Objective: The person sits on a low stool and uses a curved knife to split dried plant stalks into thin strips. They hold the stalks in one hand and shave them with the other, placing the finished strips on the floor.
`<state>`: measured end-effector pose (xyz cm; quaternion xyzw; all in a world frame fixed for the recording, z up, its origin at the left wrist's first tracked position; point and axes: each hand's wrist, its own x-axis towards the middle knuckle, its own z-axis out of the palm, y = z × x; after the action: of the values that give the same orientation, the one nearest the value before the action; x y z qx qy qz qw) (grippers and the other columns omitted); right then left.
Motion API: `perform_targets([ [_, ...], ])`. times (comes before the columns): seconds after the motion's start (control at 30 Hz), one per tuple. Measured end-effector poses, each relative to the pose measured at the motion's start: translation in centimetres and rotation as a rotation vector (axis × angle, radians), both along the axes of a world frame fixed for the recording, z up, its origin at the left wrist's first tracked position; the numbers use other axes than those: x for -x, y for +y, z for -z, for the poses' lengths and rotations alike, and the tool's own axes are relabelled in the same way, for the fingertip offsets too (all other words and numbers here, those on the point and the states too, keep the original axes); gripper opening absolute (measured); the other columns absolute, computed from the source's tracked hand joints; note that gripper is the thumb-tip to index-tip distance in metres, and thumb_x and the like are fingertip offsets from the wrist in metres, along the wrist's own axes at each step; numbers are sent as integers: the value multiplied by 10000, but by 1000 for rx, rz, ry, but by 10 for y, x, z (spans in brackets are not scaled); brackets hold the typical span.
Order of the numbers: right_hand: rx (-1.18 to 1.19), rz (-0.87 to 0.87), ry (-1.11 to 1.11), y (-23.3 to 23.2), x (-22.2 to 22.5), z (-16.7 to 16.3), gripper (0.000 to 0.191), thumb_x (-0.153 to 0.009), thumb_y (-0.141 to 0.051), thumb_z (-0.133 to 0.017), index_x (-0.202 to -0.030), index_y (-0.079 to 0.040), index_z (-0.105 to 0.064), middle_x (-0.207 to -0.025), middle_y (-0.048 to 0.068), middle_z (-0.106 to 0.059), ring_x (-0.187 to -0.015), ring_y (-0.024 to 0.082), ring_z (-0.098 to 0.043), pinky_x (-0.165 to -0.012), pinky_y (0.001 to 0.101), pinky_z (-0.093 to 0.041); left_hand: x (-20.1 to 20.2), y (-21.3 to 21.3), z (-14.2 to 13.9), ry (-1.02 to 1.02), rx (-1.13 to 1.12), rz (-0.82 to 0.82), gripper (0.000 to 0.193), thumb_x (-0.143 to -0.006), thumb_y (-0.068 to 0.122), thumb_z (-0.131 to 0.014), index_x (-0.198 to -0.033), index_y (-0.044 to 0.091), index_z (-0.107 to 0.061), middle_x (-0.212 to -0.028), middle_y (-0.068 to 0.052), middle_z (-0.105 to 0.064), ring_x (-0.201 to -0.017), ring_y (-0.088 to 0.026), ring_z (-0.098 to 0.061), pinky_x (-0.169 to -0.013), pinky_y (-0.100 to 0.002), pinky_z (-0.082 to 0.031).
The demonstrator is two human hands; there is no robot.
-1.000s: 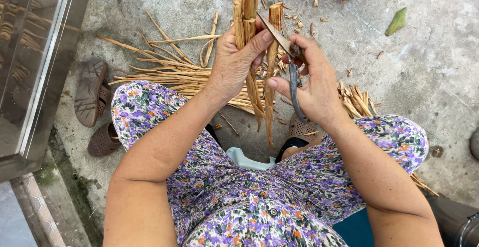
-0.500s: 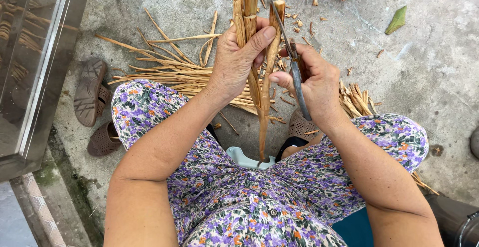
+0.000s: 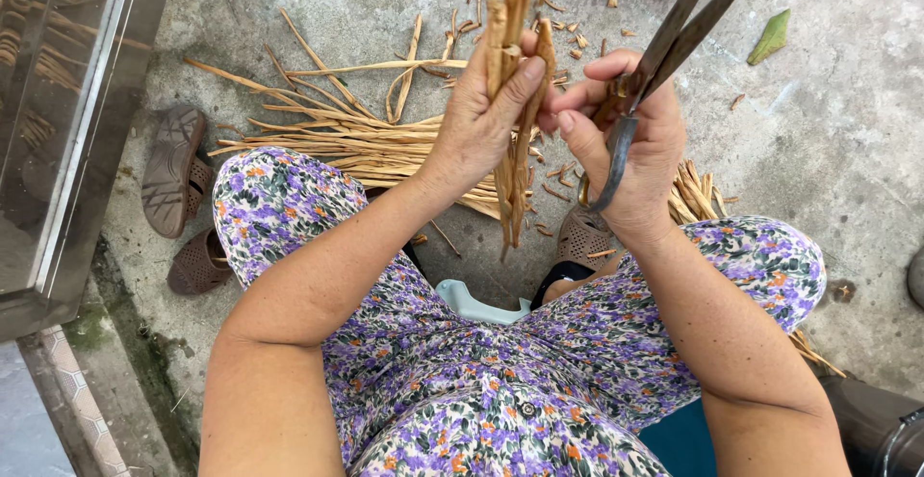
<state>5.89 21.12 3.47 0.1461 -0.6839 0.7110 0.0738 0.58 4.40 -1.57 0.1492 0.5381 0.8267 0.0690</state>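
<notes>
Rough grey concrete floor (image 3: 847, 150) fills the frame as we sit low over it, knees apart in purple flowered trousers (image 3: 289, 198), so that the work hangs in the gap between them. We hold a small bundle of dried tan stalks (image 3: 508, 29) upright in our left hand (image 3: 476, 126), its fingers wrapped tight around the middle and the thumb pressed against the top, which keeps the ends level and up at eye height; the loose tails hang down below the grip. Our right hand (image 3: 640, 164) is closed around the handles of a pair of dark, worn scissors (image 3: 674, 39), blades together and pointing up and away to the right, clear of the bundle, while the forefinger and thumb of that hand reach across to touch the stalks just beside the left thumb. That seems to let us steady or pick at the bundle without setting the tool down.

Beyond the hands, a heap of long split strips (image 3: 337, 135) lies fanned on the concrete, with short offcuts scattered near the top of the frame and another bunch (image 3: 693, 193) tucked by the right knee. A pair of brown sandals (image 3: 178, 174) sits at the left beside a metal-framed glass door (image 3: 67, 130). One green leaf (image 3: 770, 39) lies alone on the right. A pale blue stool edge (image 3: 472, 302) shows between the legs.
</notes>
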Motion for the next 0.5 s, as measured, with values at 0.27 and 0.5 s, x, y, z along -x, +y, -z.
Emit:
perform_targets([
  [0.27,-44,16,-1,-2,8,3,439,-1043,86,-753,-1356,-63,-483,-1143,45,-651,-1025,93,-636,-930,230,-556,-12,0,-12,195,371,72,668,-1064,104,-520,-1643,123,-188,-1407,-120,-541,-1106,-193,-539,-936,-343,-499],
  [0.5,30,31,-112,2,10,8,377,-1064,97,-695,-1340,-75,-506,-1095,18,-634,-1043,86,-640,-967,227,-560,-9,-2,-5,204,210,250,771,-1049,94,-538,-1705,114,-134,-1685,-141,-280,-1643,-269,-280,-1370,-420,-252],
])
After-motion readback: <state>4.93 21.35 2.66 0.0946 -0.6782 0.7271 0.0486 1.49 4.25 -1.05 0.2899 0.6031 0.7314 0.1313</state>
